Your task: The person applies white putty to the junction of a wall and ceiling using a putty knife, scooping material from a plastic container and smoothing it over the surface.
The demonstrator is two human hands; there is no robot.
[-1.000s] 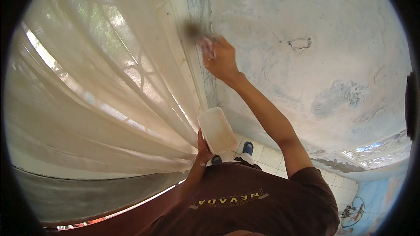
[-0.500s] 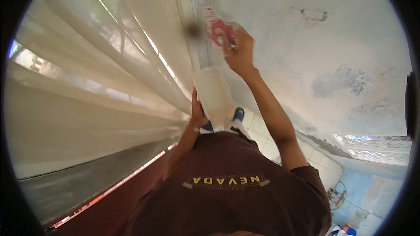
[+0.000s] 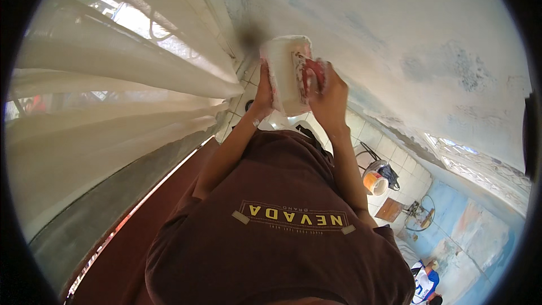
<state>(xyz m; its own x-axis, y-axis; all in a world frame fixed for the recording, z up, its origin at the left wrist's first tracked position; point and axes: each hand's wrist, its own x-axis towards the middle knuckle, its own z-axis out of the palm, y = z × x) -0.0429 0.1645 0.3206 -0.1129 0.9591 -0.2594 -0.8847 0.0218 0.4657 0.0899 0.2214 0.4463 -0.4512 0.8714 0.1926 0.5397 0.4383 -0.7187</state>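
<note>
Clearance around my hands: pale curtain [image 3: 113,107] hangs close on my left, folds reaching the window frame corner [image 3: 237,62]. Patchy plastered wall [image 3: 406,39] closes in ahead and to my right. White container [image 3: 287,73] fills the gap between both palms. Open room only below, toward tiled floor [image 3: 389,152].

- A pale sheer curtain [image 3: 113,107] fills the left of the frame, daylight showing through it.
- A blotchy white and blue wall [image 3: 423,51] covers the upper right.
- A white tiled floor [image 3: 406,164] lies at centre right.
- An orange-banded bucket [image 3: 374,182] stands on the tiles, a dark bag [image 3: 389,174] just beside it.
</note>
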